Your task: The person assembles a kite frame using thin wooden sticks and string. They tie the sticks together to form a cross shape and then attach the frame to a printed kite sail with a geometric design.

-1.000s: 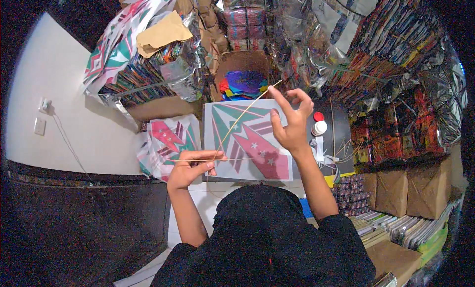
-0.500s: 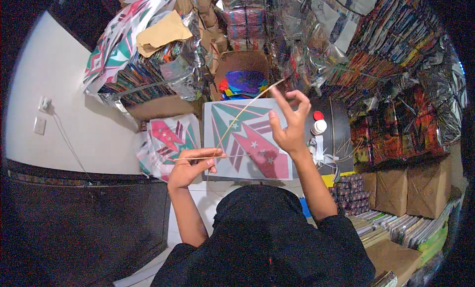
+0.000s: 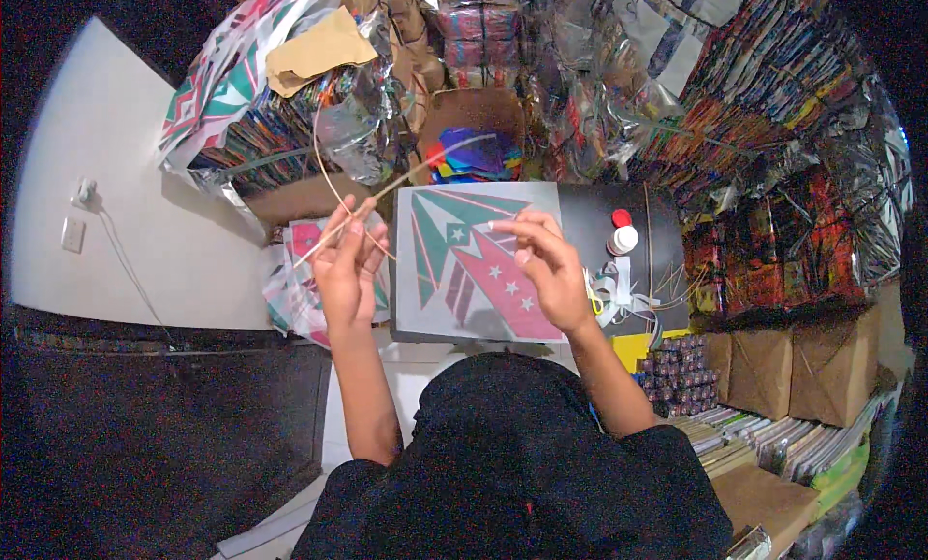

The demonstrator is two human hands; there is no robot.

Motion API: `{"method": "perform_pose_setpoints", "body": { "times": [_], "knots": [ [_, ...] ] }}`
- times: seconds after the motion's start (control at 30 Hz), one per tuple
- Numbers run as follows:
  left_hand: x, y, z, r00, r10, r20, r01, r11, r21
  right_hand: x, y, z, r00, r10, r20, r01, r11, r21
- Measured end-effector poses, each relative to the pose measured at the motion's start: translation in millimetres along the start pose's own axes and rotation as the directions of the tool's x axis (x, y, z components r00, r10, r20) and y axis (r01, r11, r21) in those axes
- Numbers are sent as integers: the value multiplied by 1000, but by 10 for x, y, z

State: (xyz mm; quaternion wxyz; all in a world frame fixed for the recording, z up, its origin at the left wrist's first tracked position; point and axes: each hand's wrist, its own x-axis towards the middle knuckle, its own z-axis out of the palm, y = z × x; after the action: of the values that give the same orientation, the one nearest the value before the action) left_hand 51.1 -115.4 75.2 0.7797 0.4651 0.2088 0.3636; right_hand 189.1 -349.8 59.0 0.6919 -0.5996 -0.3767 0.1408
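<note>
Two thin bamboo sticks (image 3: 418, 173), crossed and slightly bowed, are pinched in the fingers of my left hand (image 3: 350, 265), raised over the left edge of the work board. One stick slants up to the right; the other curves upward near the stacked bundle. My right hand (image 3: 551, 270) hovers above a white printed sheet (image 3: 425, 314) with green and pink shapes and stars. Its index finger is stretched out, the thumb is apart from it, and nothing shows between them. The sheet lies flat on the dark board (image 3: 590, 207).
A white bottle (image 3: 623, 239), a red cap (image 3: 621, 218) and a tangle of white strips (image 3: 619, 285) lie at the board's right. More printed sheets (image 3: 290, 299) sit at the left. Wrapped bundles (image 3: 754, 96) and brown boxes (image 3: 831, 367) crowd around.
My left hand has turned upward and risen, swinging the sticks up and left. The right hand has let go of the stick end and come down over the sheet.
</note>
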Motion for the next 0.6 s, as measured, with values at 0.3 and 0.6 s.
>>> {"method": "perform_pose_setpoints", "body": {
  "times": [0.3,0.6],
  "knots": [
    [83,33,174,999,9,-37,-13,993,-116,-194,-101,18,968,-207,139,248,844,-476],
    [58,-10,259,999,5,-49,-10,995,-101,-161,-113,47,941,-332,72,300,715,-631]
  ]
}}
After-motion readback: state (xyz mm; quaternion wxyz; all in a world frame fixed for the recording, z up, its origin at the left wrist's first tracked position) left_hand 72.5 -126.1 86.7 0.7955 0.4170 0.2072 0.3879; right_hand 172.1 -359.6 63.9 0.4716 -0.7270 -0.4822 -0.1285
